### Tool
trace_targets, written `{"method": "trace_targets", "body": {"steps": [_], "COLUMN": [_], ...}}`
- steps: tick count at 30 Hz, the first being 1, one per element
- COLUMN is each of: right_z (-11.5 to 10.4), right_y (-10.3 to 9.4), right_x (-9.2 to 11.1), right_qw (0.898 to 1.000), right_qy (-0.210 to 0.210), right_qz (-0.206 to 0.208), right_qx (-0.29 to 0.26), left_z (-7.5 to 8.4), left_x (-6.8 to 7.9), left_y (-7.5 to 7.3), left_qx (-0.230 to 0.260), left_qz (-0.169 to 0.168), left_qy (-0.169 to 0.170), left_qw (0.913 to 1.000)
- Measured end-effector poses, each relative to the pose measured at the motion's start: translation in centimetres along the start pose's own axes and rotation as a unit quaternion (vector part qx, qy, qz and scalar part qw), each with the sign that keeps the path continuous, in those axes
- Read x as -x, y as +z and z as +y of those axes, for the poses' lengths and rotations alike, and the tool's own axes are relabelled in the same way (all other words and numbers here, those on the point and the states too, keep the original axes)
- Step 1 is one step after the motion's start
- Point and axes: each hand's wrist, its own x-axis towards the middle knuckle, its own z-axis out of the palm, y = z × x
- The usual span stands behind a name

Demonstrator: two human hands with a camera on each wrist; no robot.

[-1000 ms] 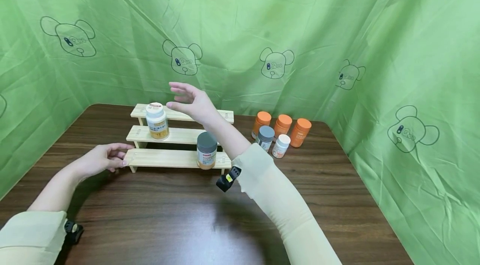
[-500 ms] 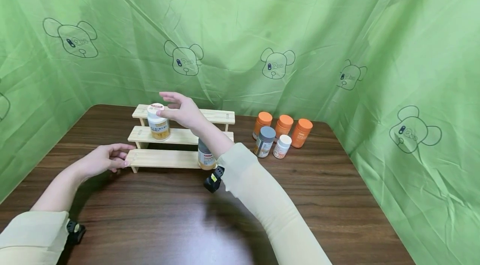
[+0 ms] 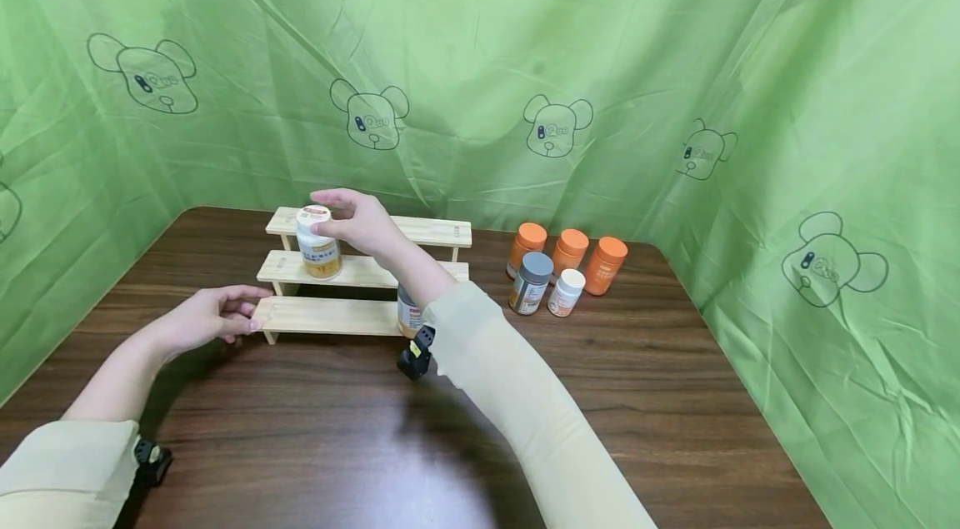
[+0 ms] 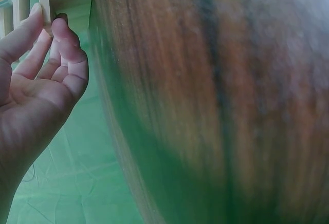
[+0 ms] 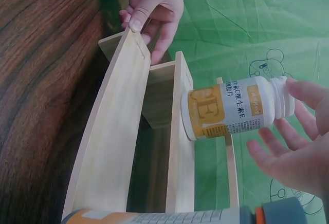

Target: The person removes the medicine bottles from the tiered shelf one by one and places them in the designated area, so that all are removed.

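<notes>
A three-step wooden shelf [image 3: 330, 315] stands on the table. My left hand [image 3: 198, 319] pinches the left end of its lowest board, thumb on top and fingers curled beneath, as the left wrist view shows. On the middle step stands an upright white bottle [image 5: 231, 108] with a yellow label. My right hand [image 3: 360, 221] is at its white cap [image 3: 313, 217], the thumb against the cap and the other fingers spread loosely beside it. A dark-capped bottle [image 3: 409, 314] stands at the right of the lowest step, partly hidden by my right forearm.
Right of the shelf stand several orange-capped bottles [image 3: 603, 266], a grey-capped bottle [image 3: 529, 283] and a small white-capped bottle [image 3: 566, 292]. Green cloth [image 3: 465, 29] hangs behind and beside the brown table [image 3: 660, 429].
My right hand has moved left and down from above the top step to the white bottle's cap. My left hand keeps its pinch on the shelf's end. The bottles stay put.
</notes>
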Motion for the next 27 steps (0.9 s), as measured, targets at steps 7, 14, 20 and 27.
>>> {"method": "trace_targets", "body": {"steps": [7, 14, 20, 27], "right_z": [0.0, 0.3, 0.2, -0.3], "right_y": [0.6, 1.1, 1.4, 1.4], "right_x": [-0.2, -0.2, -0.3, -0.2], "right_qw": [1.0, 0.999, 0.998, 0.998], "right_qy": [0.011, 0.023, 0.035, 0.03], "right_qz": [0.003, 0.019, 0.038, 0.06], "right_qx": [-0.008, -0.027, -0.024, -0.022], "left_z": [-0.1, -0.3, -0.6, -0.8], "left_x": [-0.2, -0.2, -0.3, -0.4], "left_y": [0.0, 0.1, 0.0, 0.0], "left_qx": [0.003, 0.003, -0.002, -0.006], "left_qz": [0.0, -0.002, 0.001, 0.004], "left_qy": [0.002, 0.002, 0.003, 0.002], "left_qw": [1.0, 1.0, 1.0, 1.0]}}
